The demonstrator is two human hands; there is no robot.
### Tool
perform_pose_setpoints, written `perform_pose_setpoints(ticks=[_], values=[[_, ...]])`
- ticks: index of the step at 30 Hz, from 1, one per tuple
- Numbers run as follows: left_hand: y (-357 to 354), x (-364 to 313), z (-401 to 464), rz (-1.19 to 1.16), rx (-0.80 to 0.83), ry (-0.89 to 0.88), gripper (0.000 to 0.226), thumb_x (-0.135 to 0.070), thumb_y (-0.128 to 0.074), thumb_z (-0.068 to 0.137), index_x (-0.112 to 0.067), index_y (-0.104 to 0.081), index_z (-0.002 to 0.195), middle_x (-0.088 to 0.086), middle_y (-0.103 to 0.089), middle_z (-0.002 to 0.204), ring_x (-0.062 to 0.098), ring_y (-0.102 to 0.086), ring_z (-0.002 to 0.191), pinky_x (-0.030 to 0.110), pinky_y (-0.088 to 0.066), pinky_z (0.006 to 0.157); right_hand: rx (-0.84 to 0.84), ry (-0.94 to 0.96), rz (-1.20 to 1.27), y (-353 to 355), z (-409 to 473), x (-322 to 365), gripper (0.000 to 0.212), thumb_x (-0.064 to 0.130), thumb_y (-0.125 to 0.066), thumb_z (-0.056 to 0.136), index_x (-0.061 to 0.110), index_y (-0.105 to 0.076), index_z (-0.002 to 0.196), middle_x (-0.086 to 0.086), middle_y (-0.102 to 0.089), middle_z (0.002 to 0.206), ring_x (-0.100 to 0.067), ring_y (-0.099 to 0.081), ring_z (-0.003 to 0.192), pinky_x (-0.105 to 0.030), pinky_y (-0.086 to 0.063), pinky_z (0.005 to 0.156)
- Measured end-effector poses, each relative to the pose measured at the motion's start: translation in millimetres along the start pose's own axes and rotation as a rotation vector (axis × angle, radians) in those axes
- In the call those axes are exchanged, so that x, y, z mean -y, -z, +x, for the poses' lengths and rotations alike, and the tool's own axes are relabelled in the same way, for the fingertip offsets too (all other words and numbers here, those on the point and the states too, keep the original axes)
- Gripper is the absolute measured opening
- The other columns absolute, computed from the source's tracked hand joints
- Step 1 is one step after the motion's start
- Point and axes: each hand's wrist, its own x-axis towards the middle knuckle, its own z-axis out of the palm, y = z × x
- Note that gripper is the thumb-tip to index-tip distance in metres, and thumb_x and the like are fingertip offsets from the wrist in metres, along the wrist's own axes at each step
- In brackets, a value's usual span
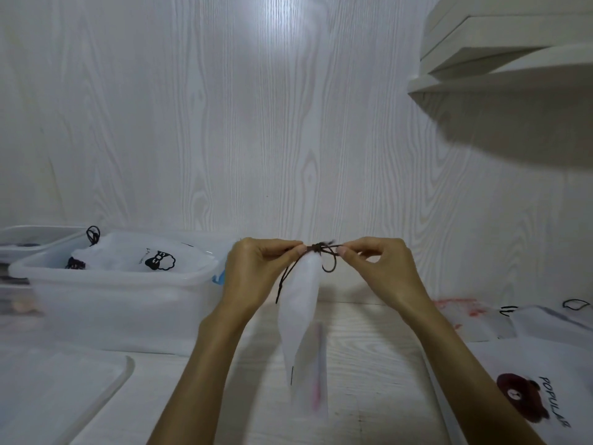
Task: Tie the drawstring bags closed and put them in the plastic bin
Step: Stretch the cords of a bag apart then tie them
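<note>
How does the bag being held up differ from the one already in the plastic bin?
The held bag hangs upright in mid-air, pinched at its cord by the left hand and right hand; the binned bag lies slumped in the plastic bin. The held bag's visible side looks plain; the binned bag shows a black print. Both are white with dark drawstrings.

Two bare forearms enter from bottom edge, both uncovered up to frame limit; no sleeve visible. Left hand: bare, no glove. Right hand: bare, no glove. Wrists plain, slim. Fingers slender; nails short, pale, unpainted where visible at thumb tips. Knuckles and tendons show faintly on hand backs. Forearms smooth, tapering toward wrists. Slight motion blur along arm edges; finer detail cannot be told. Rest of body out of view.
</note>
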Motion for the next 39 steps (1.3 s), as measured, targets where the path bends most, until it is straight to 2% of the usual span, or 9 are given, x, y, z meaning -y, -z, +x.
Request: perform_pose_setpoints(ticks=[4, 11, 20, 23, 26, 29, 33, 36, 39], values=[[5, 0, -1, 0.073, -0.057, 0.047, 0.009, -0.031, -0.074, 0.079, -0.026, -0.078, 0.086, -0.014, -0.075, 0.08, -0.003, -0.069, 0.08, 0.021, -0.052, 0.079, -0.064, 0.082, -0.115, 1, 3, -4, 0.007, 0.028, -0.067, 0.085, 0.026, -0.073, 0.081, 0.019, -0.067, 0.08, -0.005, -0.059, 0.079, -0.021, -0.046, 0.072], [0, -5, 1, 0.23, -0.059, 0.116, 0.009, -0.036, -0.07, 0.083, -0.03, -0.076, 0.082, -0.02, -0.069, 0.068, -0.016, -0.062, 0.074, -0.003, -0.037, 0.061, -0.139, 0.267, -0.497, -1, 2, -16, 0.01, 0.024, -0.059, 0.091, 0.023, -0.069, 0.09, 0.012, -0.063, 0.086, -0.007, -0.049, 0.084, -0.023, -0.021, 0.078], [-1, 2, 1, 0.321, 0.029, 0.163, 0.011, -0.03, -0.068, 0.084, -0.032, -0.073, 0.075, -0.02, -0.067, 0.063, -0.012, -0.062, 0.068, 0.001, -0.038, 0.059, -0.163, 0.322, -0.752, -14, 1, -30, 0.012, 0.005, -0.073, 0.078, 0.013, -0.064, 0.077, 0.001, -0.061, 0.074, -0.021, -0.056, 0.068, -0.031, -0.032, 0.065], [0, 10, 3, 0.341, 0.112, 0.235, 0.013, -0.028, -0.065, 0.087, -0.022, -0.075, 0.081, -0.017, -0.069, 0.067, -0.007, -0.065, 0.068, 0.017, -0.047, 0.065, 0.045, 0.1, -0.54, -11, 2, -24, 0.008, 0.023, -0.057, 0.092, 0.018, -0.064, 0.093, 0.007, -0.062, 0.087, -0.012, -0.053, 0.08, -0.028, -0.034, 0.074], [1, 9, 5, 0.249, 0.257, 0.36, 0.042, -0.048, -0.054, 0.09, -0.012, -0.071, 0.102, -0.003, -0.073, 0.098, 0.005, -0.068, 0.086, 0.033, -0.056, 0.082, 0.205, -0.199, -0.062, -5, 3, -14, 0.011, 0.027, -0.061, 0.09, 0.018, -0.066, 0.086, 0.006, -0.066, 0.074, -0.007, -0.059, 0.072, -0.022, -0.044, 0.071], [3, -6, 4, 0.308, 0.466, 0.357, 0.079, -0.067, -0.052, 0.078, -0.02, -0.043, 0.141, -0.008, -0.048, 0.141, 0.01, -0.049, 0.125, 0.026, -0.041, 0.1, 0.227, -0.319, 0.189, -1, 5, -8, 0.012, 0.023, -0.062, 0.089, 0.015, -0.07, 0.085, 0.004, -0.067, 0.07, -0.007, -0.059, 0.067, -0.018, -0.044, 0.069], [-9, -26, -5, 0.681, 0.72, 0.283, 0.105, -0.066, -0.065, 0.07, -0.031, -0.009, 0.151, -0.006, -0.02, 0.157, 0.018, -0.024, 0.142, 0.037, -0.028, 0.113, 0.256, -0.318, 0.363, 2, 2, 0, 0.014, 0.025, -0.063, 0.088, 0.014, -0.071, 0.089, 0.003, -0.069, 0.077, -0.008, -0.062, 0.074, -0.019, -0.047, 0.074], [-24, -29, -9, 0.824, 0.404, 0.222, 0.07, -0.054, -0.06, 0.084, -0.025, -0.034, 0.142, 0.006, -0.04, 0.138, 0.025, -0.039, 0.126, 0.034, -0.037, 0.097, 0.265, -0.272, 0.381, 5, -1, 4, 0.019, 0.03, -0.062, 0.088, 0.015, -0.073, 0.092, 0.004, -0.072, 0.084, -0.007, -0.063, 0.081, -0.02, -0.047, 0.077], [-13, -26, -6, 0.523, 0.181, 0.259, 0.04, -0.043, -0.053, 0.092, -0.019, -0.053, 0.124, 0.002, -0.057, 0.118, 0.023, -0.056, 0.107, 0.035, -0.046, 0.088, 0.213, -0.298, 0.419, 10, -2, 3, 0.026, 0.039, -0.056, 0.091, 0.021, -0.072, 0.099, 0.003, -0.072, 0.096, -0.009, -0.063, 0.088, -0.022, -0.046, 0.077]])
